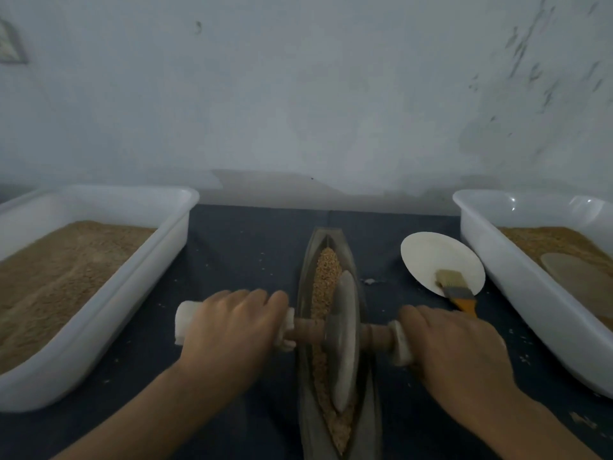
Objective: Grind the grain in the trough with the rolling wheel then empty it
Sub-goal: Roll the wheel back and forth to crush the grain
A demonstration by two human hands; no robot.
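Left of the trough [331, 327], the left hand [229, 330] grips the white-wrapped handle [184, 323]. The wheel [345, 340] stands in the trough's grain [326, 277]. Right of the trough, the right hand [454, 346] grips the other handle [399, 343].

Glossy white plastic tubs [159, 250], a matt dark cloth [238, 254], dull grey trough [303, 293], wooden axle [306, 330].

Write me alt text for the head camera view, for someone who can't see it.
Two hands, left hand and right hand, grip the padded axle ends of a stone wheel standing in a narrow trough of grain. White tubs of grain sit on both sides, and a brush rests on a plate.
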